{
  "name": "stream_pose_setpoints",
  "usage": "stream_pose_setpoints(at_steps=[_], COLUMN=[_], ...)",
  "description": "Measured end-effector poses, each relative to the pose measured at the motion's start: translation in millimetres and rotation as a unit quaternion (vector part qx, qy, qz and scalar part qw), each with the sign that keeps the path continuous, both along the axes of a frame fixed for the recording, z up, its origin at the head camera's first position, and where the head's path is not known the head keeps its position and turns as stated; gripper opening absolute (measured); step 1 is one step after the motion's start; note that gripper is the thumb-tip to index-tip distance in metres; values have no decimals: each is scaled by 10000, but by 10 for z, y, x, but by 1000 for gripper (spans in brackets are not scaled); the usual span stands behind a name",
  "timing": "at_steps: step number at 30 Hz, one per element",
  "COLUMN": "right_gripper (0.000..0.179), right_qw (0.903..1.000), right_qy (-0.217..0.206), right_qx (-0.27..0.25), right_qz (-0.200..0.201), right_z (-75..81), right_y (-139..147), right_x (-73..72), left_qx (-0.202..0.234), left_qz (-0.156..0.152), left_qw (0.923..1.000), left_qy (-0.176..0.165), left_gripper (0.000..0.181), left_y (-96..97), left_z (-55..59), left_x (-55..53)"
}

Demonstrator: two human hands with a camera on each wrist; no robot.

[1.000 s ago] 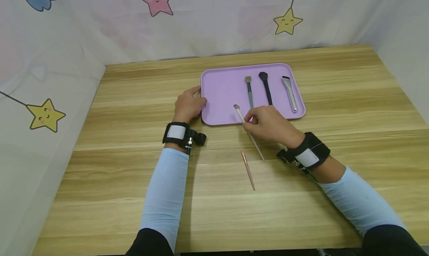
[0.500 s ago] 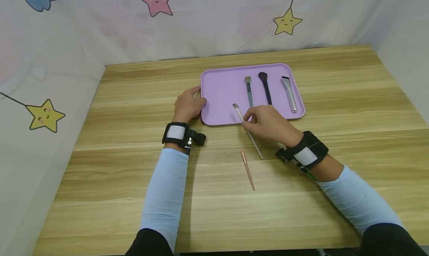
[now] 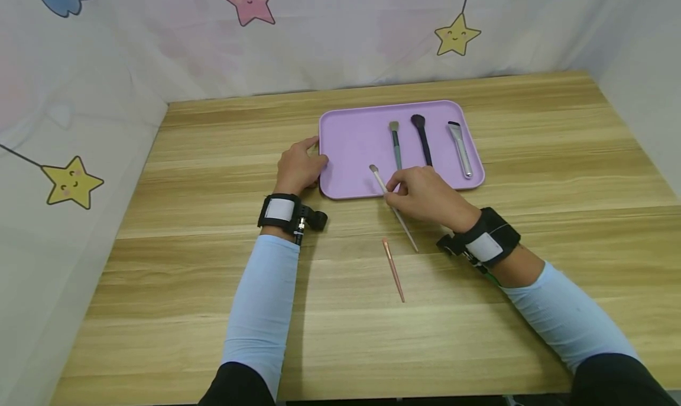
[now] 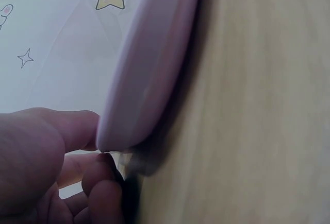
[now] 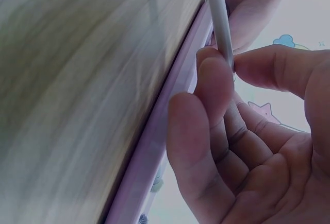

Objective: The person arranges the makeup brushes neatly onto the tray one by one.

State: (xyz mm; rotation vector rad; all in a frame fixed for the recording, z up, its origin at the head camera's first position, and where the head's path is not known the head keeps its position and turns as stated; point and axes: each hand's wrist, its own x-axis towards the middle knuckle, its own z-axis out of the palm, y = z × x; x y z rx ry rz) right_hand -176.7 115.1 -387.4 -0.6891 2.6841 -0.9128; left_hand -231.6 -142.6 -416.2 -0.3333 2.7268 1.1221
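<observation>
My right hand [image 3: 425, 196] pinches a white-handled makeup brush [image 3: 402, 226] between thumb and fingers, over the near edge of a lilac tray [image 3: 353, 149]. Its bristle end points up-left over the tray; the handle slants back toward me past the rim. In the right wrist view the pale handle [image 5: 220, 23] shows between thumb and fingertips. My left hand [image 3: 298, 168] holds the tray's left edge; the left wrist view has the thumb on the rim [image 4: 105, 131] and curled fingers beneath. A green makeup brush [image 3: 396, 146] and a black makeup brush [image 3: 422, 137] lie in the tray, lower ends hidden by my right hand.
A silver-handled makeup brush [image 3: 461, 152] lies at the tray's right end. On the wooden table [image 3: 202, 276], nearer to me, is a thin rose-gold makeup brush [image 3: 393, 270]. A white curtain [image 3: 330, 51] with printed stars stands behind the table.
The right hand and the white-handled brush have shifted very slightly up and left. The left hand and the tray stay where they were.
</observation>
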Motion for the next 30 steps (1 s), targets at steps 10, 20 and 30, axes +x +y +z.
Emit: stream_pose_setpoints(at_steps=[10, 20, 30], right_gripper=[18, 17, 17], right_qw=[10000, 10000, 9999], right_qy=[-4, -3, -42], right_qx=[-8, 19, -13], right_qz=[24, 59, 124], right_z=[-6, -13, -12], right_y=[8, -4, -43], right_x=[-7, -18, -30], left_qx=[-45, -7, 2], left_qz=[26, 62, 42], left_qw=[10000, 10000, 10000], left_qy=[-33, -41, -1], left_gripper=[60, 60, 59], left_y=[5, 13, 4], left_z=[-17, -3, -6], left_x=[-19, -12, -4])
